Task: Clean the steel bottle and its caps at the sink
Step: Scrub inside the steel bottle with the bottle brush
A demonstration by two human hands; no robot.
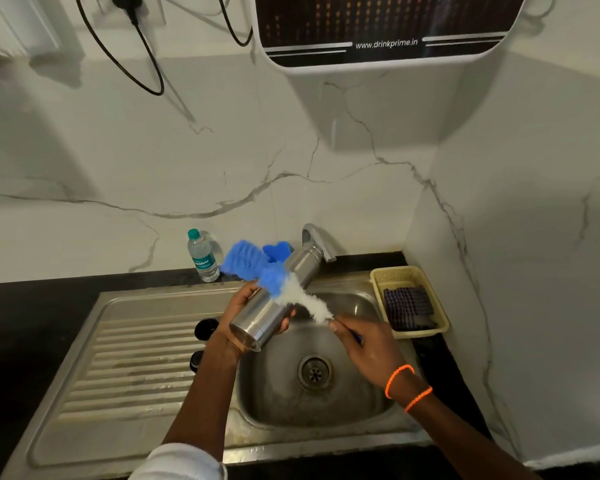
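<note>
**Ravi:** White cuff [184, 460] on the left arm sits closest to the head camera, and above it the left hand [243, 318] has its fingers curled round the lower body of the brushed steel bottle [278, 299]. Firm hold, or loose?

**Meera:** Looks firm. That bottle is held tilted over the stainless steel sink [388, 407], base towards the person, neck pointing up near the chrome tap [317, 239].

**Ravi:** And the right hand [368, 348]?

**Meera:** Its fingers are closed on the dark blue handle of a long bottle brush with white bristles and a blue sponge head [291, 289]. The brush lies across the outside of the bottle and looks to be touching its side.

**Ravi:** So how should the scrub go?

**Meera:** My judgement: stroke along the bottle's length and turn it a little between passes so all sides get covered. Keep it low over the basin so drips fall in.

**Ravi:** Caps?

**Meera:** 2 round black caps [205, 329] rest on the ribbed drainboard just left of the basin, partly hidden by the left forearm. A wet steel body may slip, so I'd keep the thumb well wrapped
</note>
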